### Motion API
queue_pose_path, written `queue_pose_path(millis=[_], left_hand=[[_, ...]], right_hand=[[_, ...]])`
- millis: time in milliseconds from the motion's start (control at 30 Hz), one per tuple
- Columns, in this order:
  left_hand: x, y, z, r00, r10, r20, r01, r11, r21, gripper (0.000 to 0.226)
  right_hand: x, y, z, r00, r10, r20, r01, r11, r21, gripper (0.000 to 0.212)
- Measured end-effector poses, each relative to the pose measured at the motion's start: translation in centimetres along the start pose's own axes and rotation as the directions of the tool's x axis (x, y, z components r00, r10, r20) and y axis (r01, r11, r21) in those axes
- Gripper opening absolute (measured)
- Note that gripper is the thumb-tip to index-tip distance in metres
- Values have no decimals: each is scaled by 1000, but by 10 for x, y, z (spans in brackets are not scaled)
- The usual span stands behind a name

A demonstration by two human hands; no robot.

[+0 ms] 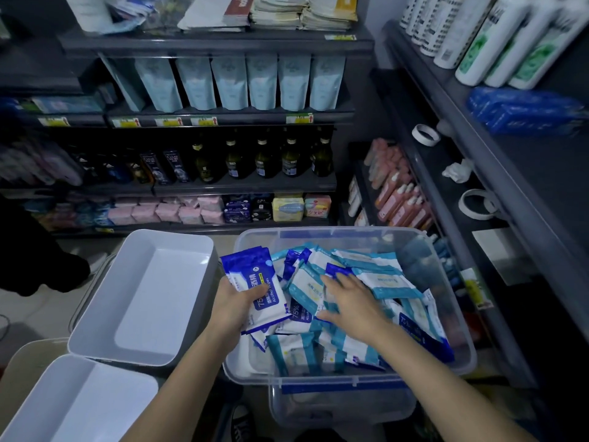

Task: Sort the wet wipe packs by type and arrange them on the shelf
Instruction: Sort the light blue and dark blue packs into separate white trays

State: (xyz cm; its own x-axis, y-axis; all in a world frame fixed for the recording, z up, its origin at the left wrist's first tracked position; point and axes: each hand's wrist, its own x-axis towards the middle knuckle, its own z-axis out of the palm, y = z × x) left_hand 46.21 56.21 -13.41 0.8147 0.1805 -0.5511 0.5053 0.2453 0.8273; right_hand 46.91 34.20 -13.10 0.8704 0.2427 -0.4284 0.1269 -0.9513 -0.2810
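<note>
Shelves [207, 118] front & R, bin [318, 231] beside tray [153, 298]

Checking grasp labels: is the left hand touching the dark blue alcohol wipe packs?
Touching. The head view shows the left hand gripping the dark blue alcohol wipe packs.

Near, blue wipe pack [264, 301] at clear bin [350, 232] left: "75%", "酒精", "Alcohol Wipes". Second pack [299, 314] just right: "75%", "Alco". Far shelf, dark bottles [173, 167]: "CLEAR". Price tags [204, 121] unreadable.

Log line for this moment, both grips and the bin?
left grip: holds blue alcohol wipe packs | right grip: touches teal packs in clear bin | phase: sorting
</note>
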Motion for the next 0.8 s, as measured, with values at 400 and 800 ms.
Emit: queue_pose_path(millis=[400,800], left_hand=[[-2,-2,-2,1000,-1,8,0,999,36,43],[-11,-8,-2,1000,8,-13,-7,999,50,47]], right_hand=[[13,29,-42,957,260,127,-271,960,74,62],[13,-14,-5,977,182,-112,-141,943,301,89]])
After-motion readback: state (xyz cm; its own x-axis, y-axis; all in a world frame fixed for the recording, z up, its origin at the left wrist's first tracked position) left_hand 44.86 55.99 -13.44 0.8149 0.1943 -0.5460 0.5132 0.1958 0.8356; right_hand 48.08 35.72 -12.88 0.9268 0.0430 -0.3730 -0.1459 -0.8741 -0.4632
